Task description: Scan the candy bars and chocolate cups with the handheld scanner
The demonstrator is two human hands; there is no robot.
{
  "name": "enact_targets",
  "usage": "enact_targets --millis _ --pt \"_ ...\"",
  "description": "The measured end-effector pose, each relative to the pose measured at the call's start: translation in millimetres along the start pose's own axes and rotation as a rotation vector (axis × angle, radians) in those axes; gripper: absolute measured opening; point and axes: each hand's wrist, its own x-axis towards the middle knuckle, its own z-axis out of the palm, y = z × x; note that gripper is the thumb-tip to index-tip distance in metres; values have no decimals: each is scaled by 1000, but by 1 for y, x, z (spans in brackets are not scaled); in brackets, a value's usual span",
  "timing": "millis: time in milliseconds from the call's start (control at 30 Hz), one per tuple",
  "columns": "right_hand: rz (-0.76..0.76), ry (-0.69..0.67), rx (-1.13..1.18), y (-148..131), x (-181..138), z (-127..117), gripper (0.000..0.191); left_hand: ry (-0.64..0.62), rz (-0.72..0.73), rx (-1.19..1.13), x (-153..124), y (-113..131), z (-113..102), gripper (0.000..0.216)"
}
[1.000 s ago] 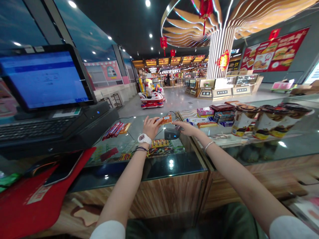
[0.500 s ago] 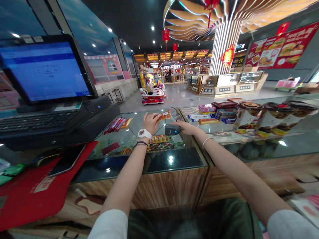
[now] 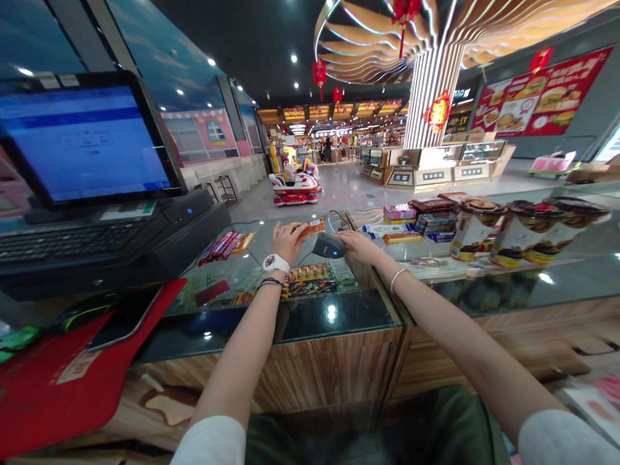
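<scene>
My left hand (image 3: 287,241), with a white watch on its wrist, is closed on an orange-brown wrapped snack bar (image 3: 314,225) above the glass counter. My right hand (image 3: 357,247) grips a dark handheld barcode scanner (image 3: 329,245) with a blue light on it. The scanner's head points left, close beside the snack bar and my left fingers. Left of my left hand, several wrapped snack bars (image 3: 225,247) in red, purple and yellow lie on the glass. Which printing is on the held bar is too small to read.
A monitor (image 3: 92,139) and keyboard (image 3: 72,239) stand at the left. A phone (image 3: 123,318) lies on a red mat (image 3: 53,387). To the right are stacked snack boxes (image 3: 436,219) and large lidded cups (image 3: 477,229). Packets show under the glass counter (image 3: 349,316).
The scanner has tilted, its head now turned slightly down and closer to the snack bar. Both hands keep their holds. The whole view has shifted slightly.
</scene>
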Motion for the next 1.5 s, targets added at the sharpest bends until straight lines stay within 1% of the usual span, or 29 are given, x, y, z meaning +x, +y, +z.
enact_targets --millis 233,300,367,433,533,600,667,733,800,900,1000,1067,1167,1267,1500 --pt "181 354 176 1 3 -8 42 -18 6 3 0 3 -3 44" --pt "218 451 237 0 5 -11 38 -26 4 6 0 4 -3 44" --pt "249 548 316 -2 7 -14 41 -37 5 8 0 5 -2 44" --pt "273 610 415 -4 9 -17 48 -42 7 11 0 6 -2 44" --pt "328 649 521 -8 9 -21 59 -42 13 10 -1 6 -1 45" --pt "382 668 559 -12 8 -25 62 -39 15 8 -1 5 1 46" --pt "434 658 613 -15 7 -29 60 -36 16 8 -1 4 3 47" --pt "472 606 680 -18 6 -33 56 -32 11 11 -1 3 3 47" --pt "498 527 735 -20 5 -38 54 -27 -3 15 -1 2 3 47" --pt "515 376 764 -25 5 -45 56 -19 -26 21 -1 2 1 46" --pt "545 221 727 -33 5 -47 61 -23 -32 22 -2 2 -2 45" --pt "573 160 673 -37 6 -46 63 -33 -35 25 -3 1 -3 45" --pt "589 116 570 -42 8 -40 64 -47 -52 34 -4 0 -2 45" --pt "574 102 505 -45 9 -36 63 -53 -80 38 -5 -3 -1 45" --pt "610 126 495 -48 9 -36 60 -72 -101 51 -8 -6 -2 47"
